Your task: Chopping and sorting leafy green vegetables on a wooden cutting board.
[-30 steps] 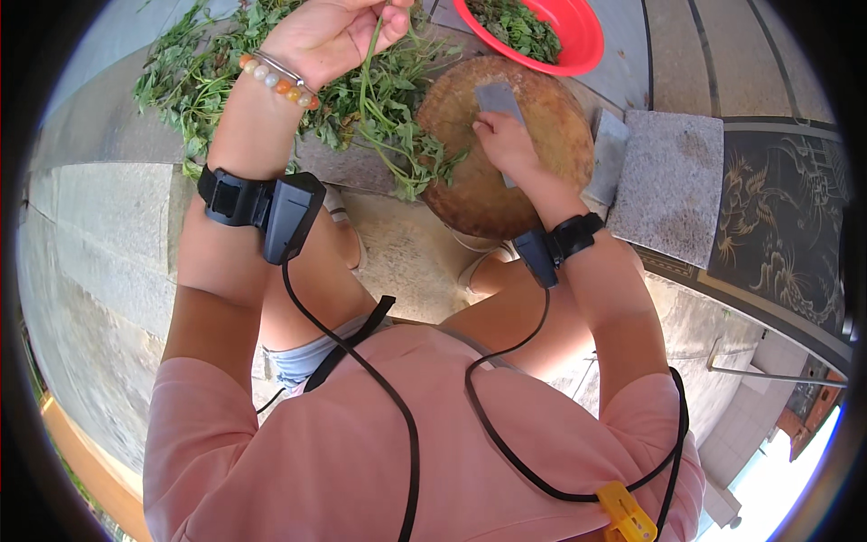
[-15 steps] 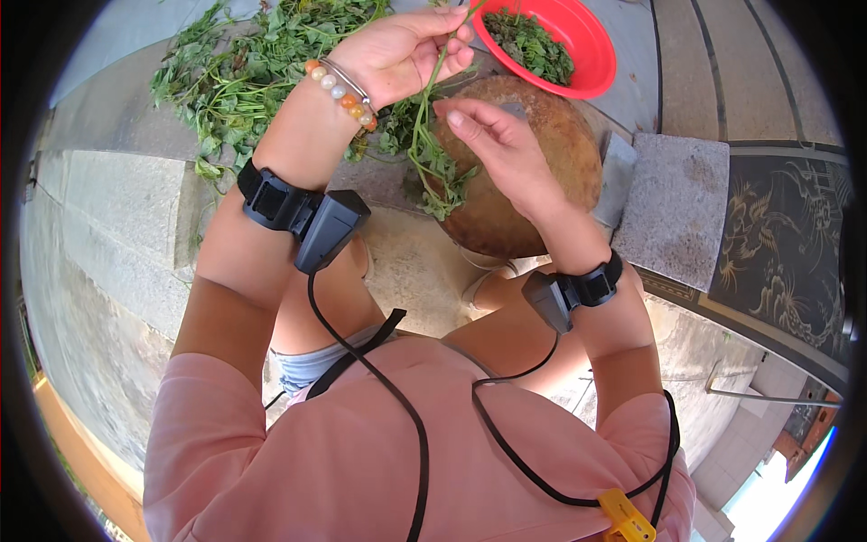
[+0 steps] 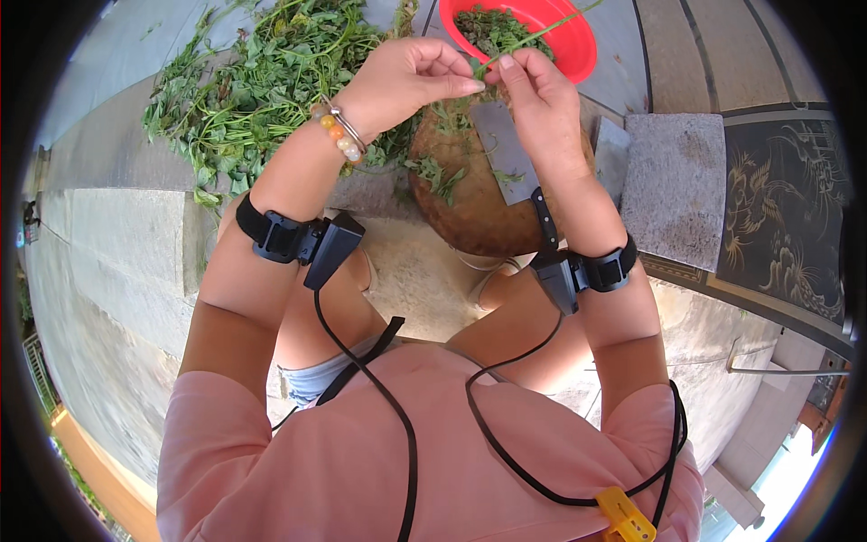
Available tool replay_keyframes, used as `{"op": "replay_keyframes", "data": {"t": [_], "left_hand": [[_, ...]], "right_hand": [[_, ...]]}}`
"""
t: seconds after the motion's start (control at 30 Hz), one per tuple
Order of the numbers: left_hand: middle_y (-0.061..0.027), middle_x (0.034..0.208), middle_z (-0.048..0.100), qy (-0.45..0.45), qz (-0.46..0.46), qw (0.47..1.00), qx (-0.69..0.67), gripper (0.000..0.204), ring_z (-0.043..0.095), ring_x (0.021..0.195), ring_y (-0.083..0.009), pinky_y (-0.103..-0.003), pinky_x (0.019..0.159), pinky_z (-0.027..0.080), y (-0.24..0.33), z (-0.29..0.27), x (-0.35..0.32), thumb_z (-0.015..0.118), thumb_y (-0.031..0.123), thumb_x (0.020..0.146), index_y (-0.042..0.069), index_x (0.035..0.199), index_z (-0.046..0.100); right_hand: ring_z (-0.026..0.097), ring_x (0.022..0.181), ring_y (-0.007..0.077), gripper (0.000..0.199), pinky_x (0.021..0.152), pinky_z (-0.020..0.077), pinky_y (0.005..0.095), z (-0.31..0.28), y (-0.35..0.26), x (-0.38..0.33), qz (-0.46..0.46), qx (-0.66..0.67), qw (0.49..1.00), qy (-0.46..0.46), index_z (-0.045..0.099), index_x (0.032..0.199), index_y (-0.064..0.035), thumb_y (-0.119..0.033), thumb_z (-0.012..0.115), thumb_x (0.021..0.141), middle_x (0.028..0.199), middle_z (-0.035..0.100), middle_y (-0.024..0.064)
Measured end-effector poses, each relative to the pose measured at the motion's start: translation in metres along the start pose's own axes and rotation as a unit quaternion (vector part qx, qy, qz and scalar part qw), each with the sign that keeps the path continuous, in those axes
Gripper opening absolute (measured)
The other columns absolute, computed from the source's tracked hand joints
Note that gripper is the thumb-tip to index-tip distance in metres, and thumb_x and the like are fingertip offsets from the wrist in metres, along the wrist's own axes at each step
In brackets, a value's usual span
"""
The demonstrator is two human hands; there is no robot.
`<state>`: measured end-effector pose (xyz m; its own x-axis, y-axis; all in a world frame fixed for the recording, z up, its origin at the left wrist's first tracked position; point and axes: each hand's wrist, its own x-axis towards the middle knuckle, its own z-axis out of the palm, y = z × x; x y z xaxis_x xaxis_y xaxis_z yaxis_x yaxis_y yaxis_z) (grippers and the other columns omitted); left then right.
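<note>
Pinching one green stem [image 3: 562, 23], left hand [image 3: 420, 79] and right hand [image 3: 547, 104] hover above a chopping block [image 3: 470, 206]; the cleaver [image 3: 506, 152] rests there, apparently freeing both.

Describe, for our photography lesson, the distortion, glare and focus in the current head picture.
Head view: fisheye bends the edges of the dark panel and blackens the corners; head view: lower-right patch glares white; head view: green stem reads clearly against the red bowl, knife blade without strong glare.
</note>
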<state>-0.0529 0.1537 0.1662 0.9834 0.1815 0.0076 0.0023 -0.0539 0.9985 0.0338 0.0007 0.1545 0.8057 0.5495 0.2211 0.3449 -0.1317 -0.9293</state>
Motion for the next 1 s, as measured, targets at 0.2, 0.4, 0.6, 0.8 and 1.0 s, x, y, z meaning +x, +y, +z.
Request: {"op": "replay_keyframes", "data": {"t": [0.2, 0.4, 0.6, 0.8, 1.0], "left_hand": [[-0.0061, 0.077, 0.061, 0.073, 0.111, 0.954, 0.27, 0.021, 0.057, 0.067, -0.0125, -0.026, 0.061, 0.048, -0.013, 0.006, 0.003, 0.074, 0.016, 0.07, 0.004, 0.083, 0.063], [-0.0012, 0.082, 0.054, 0.078, 0.112, 0.958, 0.253, 0.02, 0.049, 0.068, -0.0074, -0.021, 0.064, 0.044, -0.008, 0.003, 0.001, 0.071, 0.012, 0.074, 0.005, 0.091, 0.061], [-0.0086, 0.073, 0.062, 0.028, 0.083, 0.965, 0.246, 0.018, 0.057, 0.063, -0.014, -0.027, 0.06, 0.046, -0.012, 0.003, 0.003, 0.07, 0.014, 0.073, 0.003, 0.087, 0.065], [-0.0058, 0.068, 0.063, 0.044, 0.033, 0.969, 0.239, 0.016, 0.056, 0.059, -0.0099, -0.025, 0.053, 0.043, -0.028, -0.009, 0.006, 0.07, 0.016, 0.075, 0.004, 0.084, 0.067], [0.0028, 0.074, 0.06, 0.032, -0.097, 0.994, 0.041, 0.018, 0.054, 0.063, -0.0046, -0.018, 0.051, 0.041, -0.005, -0.01, 0.0, 0.067, 0.019, 0.08, 0.004, 0.09, 0.066]], "right_hand": [[0.052, 0.075, 0.0116, 0.019, 0.075, 0.041, 0.0262, -0.002, -0.002, 0.0, 0.036, 0.141, 0.987, -0.074, 0.056, 0.081, -0.0022, -0.017, 0.046, 0.089, 0.08, 0.063, 0.0046], [0.055, 0.08, 0.0133, 0.018, 0.079, 0.0383, 0.0266, -0.022, -0.027, 0.0, 0.196, 0.249, 0.939, -0.134, 0.053, 0.077, -0.0076, -0.02, 0.045, 0.087, 0.083, 0.064, 0.0057], [0.057, 0.083, 0.0157, 0.016, 0.079, 0.042, 0.0292, -0.035, -0.013, 0.006, 0.275, 0.398, 0.857, -0.176, 0.052, 0.075, -0.0094, -0.021, 0.047, 0.086, 0.083, 0.064, 0.0054], [0.059, 0.081, 0.0168, 0.015, 0.074, 0.0456, 0.0296, -0.084, -0.018, 0.031, 0.173, 0.522, 0.835, -0.025, 0.052, 0.085, -0.0079, -0.019, 0.043, 0.091, 0.073, 0.056, 0.0015], [0.053, 0.074, 0.0107, 0.016, 0.063, 0.0433, 0.0248, -0.057, -0.027, 0.007, 0.222, 0.233, 0.93, -0.181, 0.053, 0.09, -0.0065, -0.021, 0.048, 0.091, 0.067, 0.05, -0.0017]]}}
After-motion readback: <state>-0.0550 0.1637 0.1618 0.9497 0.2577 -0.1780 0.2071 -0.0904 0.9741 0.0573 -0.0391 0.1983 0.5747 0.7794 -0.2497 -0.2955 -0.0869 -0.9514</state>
